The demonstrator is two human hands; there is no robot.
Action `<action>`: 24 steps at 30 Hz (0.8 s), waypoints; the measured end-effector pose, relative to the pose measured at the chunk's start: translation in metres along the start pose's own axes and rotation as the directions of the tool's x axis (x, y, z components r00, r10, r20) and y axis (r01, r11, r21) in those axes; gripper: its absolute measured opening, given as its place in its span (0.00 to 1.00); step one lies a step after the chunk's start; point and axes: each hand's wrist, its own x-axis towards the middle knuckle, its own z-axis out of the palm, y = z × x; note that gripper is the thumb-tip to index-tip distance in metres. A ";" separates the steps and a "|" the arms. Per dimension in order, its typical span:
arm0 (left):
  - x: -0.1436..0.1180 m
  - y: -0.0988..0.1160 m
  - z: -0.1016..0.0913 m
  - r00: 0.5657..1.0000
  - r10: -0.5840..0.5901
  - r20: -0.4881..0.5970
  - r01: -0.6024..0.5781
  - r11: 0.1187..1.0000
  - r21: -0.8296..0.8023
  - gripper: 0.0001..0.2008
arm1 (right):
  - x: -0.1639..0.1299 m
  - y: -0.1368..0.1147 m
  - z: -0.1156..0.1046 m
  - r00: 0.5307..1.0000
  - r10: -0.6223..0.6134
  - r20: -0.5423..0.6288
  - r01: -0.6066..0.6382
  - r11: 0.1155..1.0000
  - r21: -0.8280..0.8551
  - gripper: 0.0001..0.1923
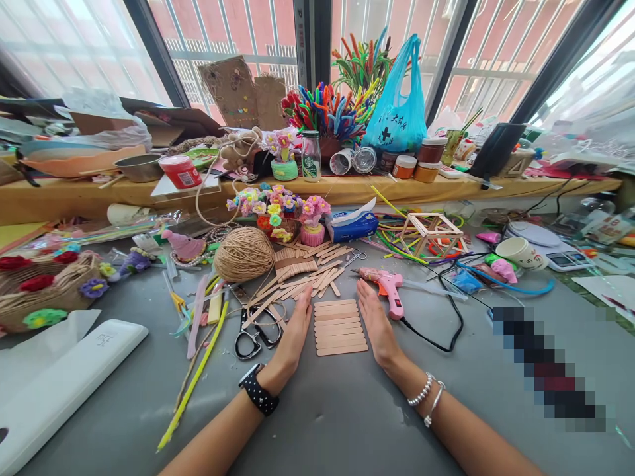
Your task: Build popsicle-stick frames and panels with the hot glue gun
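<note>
In the near middle of the grey bench we see a row of flat wooden craft sticks lying side by side, long edges touching, forming a small raft. Our hands flank it: the left hand stands on its edge against the left ends of the sticks, fingers straight and together, and the right hand does the same against the right ends. Both hands are open and flat, gripping nothing, pressing in on the row from either side. A black watch sits on the left wrist and beaded bracelets on the right.

Just right of the right hand lies a pink glue gun, its black cord curling nearer to us. Just left of the left hand lie black-handled scissors. Beyond the row, a loose heap of more craft sticks spreads out, with a ball of jute twine to its left. A yellow stick slants across the bench at near left, beside a white tray. Farther off stand small flower pots, a frame built of sticks to the right, and on the far shelf a bunch of coloured pipe cleaners and a blue plastic bag.
</note>
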 end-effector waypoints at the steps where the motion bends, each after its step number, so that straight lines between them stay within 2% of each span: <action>1: 0.000 0.000 0.000 1.000 -0.002 0.004 0.002 1.000 -0.011 0.20 | 0.000 0.000 0.000 1.000 0.009 0.006 -0.009 1.000 0.005 0.33; 7: -0.002 -0.001 -0.001 1.000 -0.006 0.022 0.008 0.997 -0.075 0.19 | 0.000 0.000 0.001 1.000 0.023 0.018 -0.024 0.999 0.024 0.34; 17: -0.001 -0.007 -0.003 0.998 -0.006 0.067 0.010 0.998 -0.060 0.21 | 0.000 0.000 0.000 1.000 0.021 0.014 -0.021 0.999 0.028 0.33; 24: -0.014 0.002 -0.001 0.999 -0.034 0.020 0.035 0.997 -0.071 0.21 | -0.015 -0.008 0.004 0.997 0.068 -0.032 -0.066 0.996 0.062 0.30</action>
